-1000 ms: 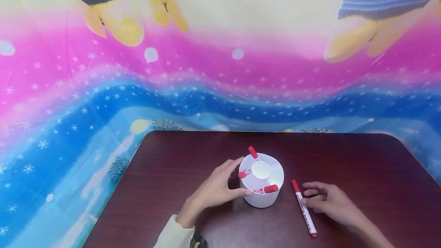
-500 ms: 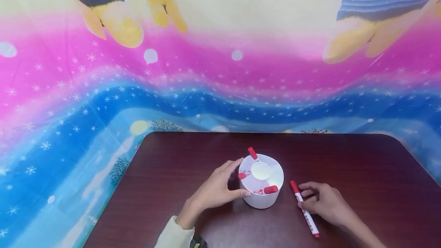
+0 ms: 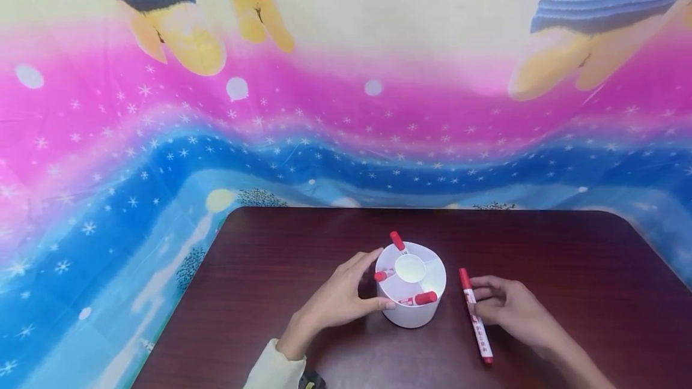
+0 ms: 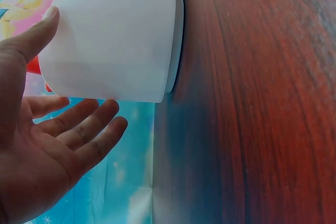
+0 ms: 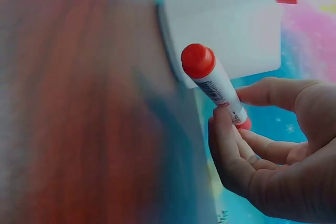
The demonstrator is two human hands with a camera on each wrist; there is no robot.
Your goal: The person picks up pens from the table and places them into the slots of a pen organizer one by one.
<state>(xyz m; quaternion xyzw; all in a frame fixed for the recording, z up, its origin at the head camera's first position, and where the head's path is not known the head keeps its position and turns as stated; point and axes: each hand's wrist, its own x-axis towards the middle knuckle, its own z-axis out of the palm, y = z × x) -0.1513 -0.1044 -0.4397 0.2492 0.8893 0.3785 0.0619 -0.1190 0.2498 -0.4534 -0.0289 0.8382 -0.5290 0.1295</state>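
Observation:
A white round pen holder (image 3: 412, 315) with inner compartments stands upright on the table. Three red-capped markers lean in it: one at the back (image 3: 397, 241), one at the left (image 3: 381, 276) and one at the front (image 3: 424, 298). My left hand (image 3: 340, 293) holds the holder's left side, thumb at the near rim and fingers at the far side. To the right, my right hand (image 3: 513, 311) pinches a white marker (image 3: 478, 332) with red ends between thumb and fingers. In the right wrist view that marker (image 5: 220, 90) slants in front of the holder (image 5: 231, 30), apart from it.
The dark red-brown wooden table (image 3: 259, 257) has rounded far corners. Behind it hangs a colourful printed cloth (image 3: 324, 107) in pink and blue. A dark band (image 3: 310, 379) shows at the left wrist by a pale sleeve (image 3: 276, 368).
The right hand has shifted slightly farther from me with its marker, which points a little straighter away from me. The left hand and the pen holder have stayed in place.

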